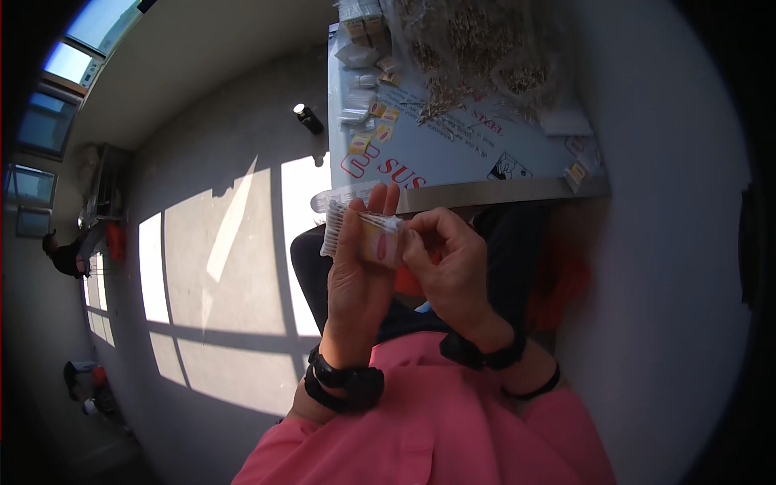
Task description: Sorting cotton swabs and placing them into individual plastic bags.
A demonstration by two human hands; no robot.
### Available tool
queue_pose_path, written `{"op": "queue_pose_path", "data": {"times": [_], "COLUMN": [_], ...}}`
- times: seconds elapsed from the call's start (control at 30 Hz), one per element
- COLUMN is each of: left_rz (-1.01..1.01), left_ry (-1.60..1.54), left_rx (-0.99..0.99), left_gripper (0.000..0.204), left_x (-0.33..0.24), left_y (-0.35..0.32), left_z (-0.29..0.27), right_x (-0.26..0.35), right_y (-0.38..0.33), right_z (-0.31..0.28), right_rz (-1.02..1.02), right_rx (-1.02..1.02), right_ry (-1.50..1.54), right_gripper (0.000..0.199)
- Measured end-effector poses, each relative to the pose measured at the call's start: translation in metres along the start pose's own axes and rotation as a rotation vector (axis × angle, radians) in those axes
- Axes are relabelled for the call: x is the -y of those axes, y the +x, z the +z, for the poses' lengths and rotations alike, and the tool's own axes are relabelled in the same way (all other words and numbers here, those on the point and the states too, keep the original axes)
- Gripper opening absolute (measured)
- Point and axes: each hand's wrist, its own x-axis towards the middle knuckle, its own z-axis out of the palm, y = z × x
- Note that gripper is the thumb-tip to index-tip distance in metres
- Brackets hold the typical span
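A clear plastic pack of cotton swabs [375, 242], with a yellow and pale printed label inside, is held up just off the table's near edge. My left hand [357, 295] cradles it from below, thumb across the swabs and fingers behind. The white swab tips line up at the pack's left end. My right hand [454, 263] pinches the gathered plastic at the right end between thumb and index finger. Both wrists wear black straps with small black units.
The table [453, 200] has a printed film top. A large clear bag of loose sticks [477, 48] lies at its far side. Small packs and yellow cards [360, 144] lie along its left side. A black bottle [308, 119] stands on the floor; people are far left.
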Motion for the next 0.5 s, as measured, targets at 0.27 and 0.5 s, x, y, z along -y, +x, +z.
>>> {"op": "queue_pose_path", "data": {"times": [0.27,0.5], "left_rz": [-0.007,-0.035], "left_ry": [-0.023,-0.001], "left_rx": [-0.018,-0.037], "left_gripper": [0.028,0.027], "left_x": [0.009,0.004], "left_y": [-0.002,0.001], "left_z": [0.0,-0.002], "right_x": [-0.017,0.001], "right_y": [-0.013,0.018], "right_z": [0.0,-0.024], "right_rz": [-0.053,-0.828], "right_rx": [-0.077,0.055], "right_ry": [0.088,-0.628], "right_gripper": [0.004,0.034]}}
